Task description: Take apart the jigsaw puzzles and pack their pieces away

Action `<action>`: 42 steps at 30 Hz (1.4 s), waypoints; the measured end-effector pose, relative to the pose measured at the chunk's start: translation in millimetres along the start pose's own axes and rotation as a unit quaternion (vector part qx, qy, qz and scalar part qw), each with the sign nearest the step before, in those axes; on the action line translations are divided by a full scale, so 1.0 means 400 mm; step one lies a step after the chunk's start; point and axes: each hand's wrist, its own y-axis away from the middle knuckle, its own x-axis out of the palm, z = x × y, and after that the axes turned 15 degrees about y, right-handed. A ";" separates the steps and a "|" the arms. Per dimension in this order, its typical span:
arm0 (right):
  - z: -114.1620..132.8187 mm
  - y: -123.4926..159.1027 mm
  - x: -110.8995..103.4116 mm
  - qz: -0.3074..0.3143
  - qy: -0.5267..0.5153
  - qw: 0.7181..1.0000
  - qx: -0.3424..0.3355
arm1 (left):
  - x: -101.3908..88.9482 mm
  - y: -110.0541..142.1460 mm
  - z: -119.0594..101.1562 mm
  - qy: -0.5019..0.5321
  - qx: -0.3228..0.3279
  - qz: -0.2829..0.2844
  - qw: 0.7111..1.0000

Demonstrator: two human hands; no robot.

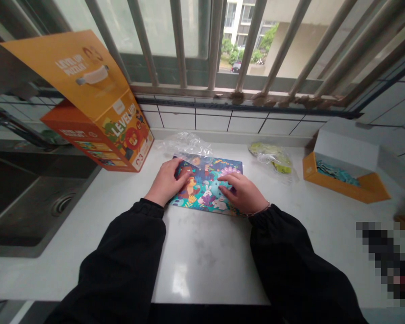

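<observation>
A colourful picture puzzle with rabbits and other animals lies flat on the white counter in front of me. My left hand rests on its left side, thumb and fingers apart. My right hand lies over the right part, its fingers slightly bent and spread on the picture. Neither hand lifts anything. A crumpled clear plastic bag touches the puzzle's far edge and partly covers it.
An orange puzzle box stands with its lid raised at the left, beside the sink. A plastic bag with green contents lies back right. Farther right, an open orange-edged box holds blue pieces. A barred window is behind.
</observation>
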 end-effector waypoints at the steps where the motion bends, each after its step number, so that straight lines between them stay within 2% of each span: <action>1: 0.013 -0.001 0.011 -0.006 -0.001 1.000 -0.023 | 0.005 0.002 0.001 -0.022 0.018 0.035 0.999; 5: 0.047 -0.005 0.049 0.012 -0.003 1.000 -0.025 | 0.029 0.018 -0.005 -0.113 0.012 0.161 0.980; 8: 0.044 -0.008 0.059 0.015 -0.031 0.999 -0.017 | 0.037 0.029 -0.012 -0.138 0.013 0.194 0.971; 13: 0.026 -0.017 0.057 0.006 -0.085 0.996 0.005 | 0.036 0.031 -0.025 -0.125 0.052 0.192 0.972; 18: 0.030 -0.032 0.055 -0.021 -0.089 0.996 0.007 | 0.030 0.016 -0.040 -0.081 0.036 0.095 0.991; 20: 0.032 -0.042 0.051 -0.027 -0.092 0.995 0.009 | 0.029 0.011 -0.041 -0.080 0.023 0.077 0.994; 26: 0.026 -0.069 0.045 0.022 -0.185 0.982 0.036 | 0.055 0.021 -0.036 -0.088 0.038 0.123 0.988; 32: 0.025 -0.070 0.054 0.035 -0.309 0.949 0.043 | 0.072 0.034 -0.041 -0.135 0.020 0.164 0.977; 34: 0.030 -0.063 0.041 -0.001 -0.328 0.944 0.039 | 0.069 0.033 -0.045 -0.137 0.017 0.168 0.976; 37: 0.036 -0.044 -0.002 -0.139 -0.271 0.951 0.047 | 0.065 0.032 -0.051 -0.132 0.007 0.174 0.976; 39: 0.035 -0.023 -0.036 -0.231 -0.167 0.956 0.070 | 0.065 0.032 -0.053 -0.129 0.002 0.174 0.976; 42: 0.026 0.012 -0.078 -0.290 0.029 0.949 0.119 | 0.068 0.032 -0.053 -0.132 -0.005 0.167 0.977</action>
